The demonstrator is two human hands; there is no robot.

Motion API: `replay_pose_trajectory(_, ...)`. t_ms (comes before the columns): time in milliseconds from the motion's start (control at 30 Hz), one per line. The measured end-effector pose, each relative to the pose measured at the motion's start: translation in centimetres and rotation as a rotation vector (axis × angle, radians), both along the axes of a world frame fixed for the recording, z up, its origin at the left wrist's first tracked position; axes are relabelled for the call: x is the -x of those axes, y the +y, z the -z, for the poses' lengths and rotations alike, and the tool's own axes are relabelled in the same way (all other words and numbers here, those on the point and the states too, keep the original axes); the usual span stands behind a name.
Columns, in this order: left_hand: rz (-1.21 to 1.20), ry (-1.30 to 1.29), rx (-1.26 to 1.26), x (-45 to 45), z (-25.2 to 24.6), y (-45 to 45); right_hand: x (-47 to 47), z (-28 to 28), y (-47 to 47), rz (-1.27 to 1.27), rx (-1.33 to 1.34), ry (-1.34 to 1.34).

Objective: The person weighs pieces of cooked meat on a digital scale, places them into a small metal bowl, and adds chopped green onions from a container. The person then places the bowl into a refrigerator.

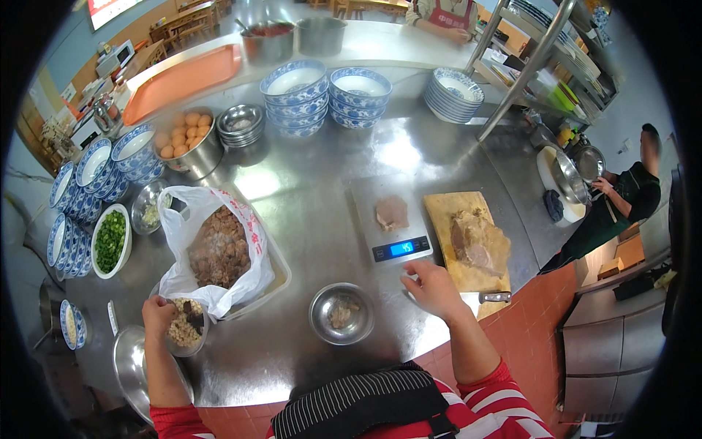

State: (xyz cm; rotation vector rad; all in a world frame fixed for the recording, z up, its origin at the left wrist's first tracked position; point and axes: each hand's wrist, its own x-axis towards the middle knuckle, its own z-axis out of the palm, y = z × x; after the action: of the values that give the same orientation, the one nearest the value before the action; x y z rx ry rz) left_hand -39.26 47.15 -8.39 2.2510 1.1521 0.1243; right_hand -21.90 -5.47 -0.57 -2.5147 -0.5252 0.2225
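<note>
My left hand has its fingers bent together at the rim of a bowl of pale, chopped nut-like pieces with dark bits. The bowl sits against a white plastic bag of browned meat chunks; whether the fingers pinch rim or bag is unclear. My right hand, fingers apart and seemingly holding nothing, hovers before a digital kitchen scale. A slice of pale meat lies on its plate. Beside it, a wooden cutting board bears a larger meat piece and a knife, its blade partly hidden by my hand.
A steel bowl with meat scraps stands between my hands. Chopped scallions, a pot of eggs and stacked blue-and-white bowls line the far and left sides. One person handles steel pans at right; another is beyond the counter.
</note>
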Motion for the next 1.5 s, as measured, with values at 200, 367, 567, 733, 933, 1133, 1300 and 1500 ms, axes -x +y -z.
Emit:
replay_pose_trajectory(200, -0.043, 0.047, 0.012, 1.1, -0.2, 1.0, 0.1, 1.8, -0.6, 0.042, -0.049, 0.035)
replay_pose_trajectory(367, -0.097, -0.243, 0.279, 2.4, -4.0, 0.5, 1.0, 0.9, 0.3, 0.055, -0.077, 0.064)
replay_pose_trajectory(567, -0.152, -0.43, 0.563, 3.9, -9.1, -2.5, 0.6, 1.5, 0.1, 0.015, -0.058, 0.069)
replay_pose_trajectory(733, 0.107, -0.467, 0.837, 2.6, -9.4, -10.0, 0.6, 2.0, -0.6, -0.017, 0.008, 0.01)
replay_pose_trajectory(933, 0.349, -0.319, 1.076, -1.3, -4.5, -23.7, 1.2, 1.1, -0.2, -0.068, -0.012, 0.132)
replay_pose_trajectory(1133, 0.48, -0.319, 0.817, -6.2, -0.3, -31.0, 1.5, 2.1, -1.1, -0.095, -0.039, 0.055)
replay_pose_trajectory(1300, 0.475, -0.396, 0.644, -4.7, -0.5, -28.7, 1.4, 1.5, -0.7, -0.071, -0.046, 0.102)
replay_pose_trajectory(1500, 0.275, -0.208, 0.53, 1.6, -6.5, -19.2, 0.8, 2.5, -1.2, -0.025, -0.043, 0.075)
